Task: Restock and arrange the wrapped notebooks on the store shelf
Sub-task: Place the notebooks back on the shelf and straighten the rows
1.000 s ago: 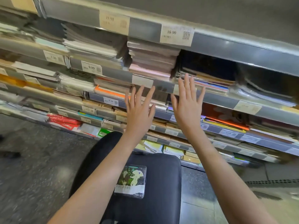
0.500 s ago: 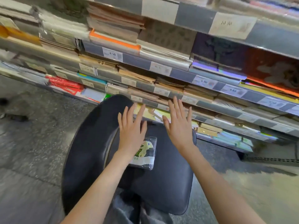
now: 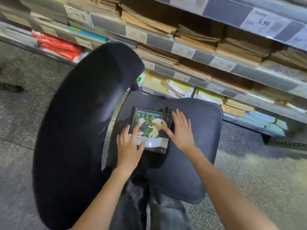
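We observe one wrapped notebook lying flat on the seat of a black chair, in front of the store shelf. Its cover is dark with green lettering and a cream figure, and the clear wrap reflects light near the lower edge. Our left hand lies at the notebook's lower left corner, fingers straight and spread; the fingertips and thumb overlap the cover, while the palm sits over the seat just beside it. Our right hand lies along the notebook's right edge, fingers likewise straight and spread, with the thumb reaching onto the cover. Neither hand is curled around the notebook; both are flat and apart from each other, with the cover showing between them. We cannot tell whether the palms press down or merely rest. The chair's curved backrest stands to the left of the seat. Behind the chair, the shelf carries tiers of stacked stock: brown paper-covered stacks on the upper tiers, red packs at the far left, and yellow and pale green wrapped items on the lowest tier. Price labels are fixed along the shelf rails; one reads 5.90. The floor is grey and speckled
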Demonstrator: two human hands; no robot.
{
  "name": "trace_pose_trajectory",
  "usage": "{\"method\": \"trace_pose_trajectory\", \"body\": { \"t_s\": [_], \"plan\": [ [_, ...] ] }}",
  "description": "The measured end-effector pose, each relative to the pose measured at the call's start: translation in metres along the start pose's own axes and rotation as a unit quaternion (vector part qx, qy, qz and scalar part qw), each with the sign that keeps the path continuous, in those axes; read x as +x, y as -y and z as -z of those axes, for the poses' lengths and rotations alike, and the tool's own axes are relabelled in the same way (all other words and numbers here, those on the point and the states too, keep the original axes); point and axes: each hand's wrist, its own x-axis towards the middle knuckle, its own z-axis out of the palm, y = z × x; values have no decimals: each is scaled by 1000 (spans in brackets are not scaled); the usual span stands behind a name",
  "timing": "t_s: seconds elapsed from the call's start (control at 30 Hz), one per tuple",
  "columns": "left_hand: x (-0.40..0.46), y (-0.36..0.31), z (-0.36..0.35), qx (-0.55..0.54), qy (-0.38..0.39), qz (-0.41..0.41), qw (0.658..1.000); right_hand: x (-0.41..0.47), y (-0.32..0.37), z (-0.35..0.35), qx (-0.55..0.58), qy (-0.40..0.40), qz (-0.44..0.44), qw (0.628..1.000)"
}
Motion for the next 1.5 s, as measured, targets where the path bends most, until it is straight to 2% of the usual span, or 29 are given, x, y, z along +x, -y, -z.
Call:
{"method": "trace_pose_trajectory", "body": {
  "t_s": [0.13,0.27,0.5,0.6,0.97,1.13,1.5],
  "plan": [
    [-4,20,-22,-23,51,48,997,13,-7,-14,50,42,-5,998],
    [-4,30,-36,-96,90,83,988,25,-8,-22,98,60,-6,993],
    [-1,35,-48,-135,71,102,983,31,-5,-28,176,69,-53,981],
    [-1,36,-48,-158,56,101,981,32,-5,-28,177,60,-57,981],
    [5,30,-42,-161,71,144,974,34,-2,-27,188,63,-75,977],
    [6,26,-43,-204,86,177,959,38,0,-25,180,76,-70,978],
    [-2,23,-41,-277,78,179,941,25,0,-24,213,73,-66,972]
  ]
}}
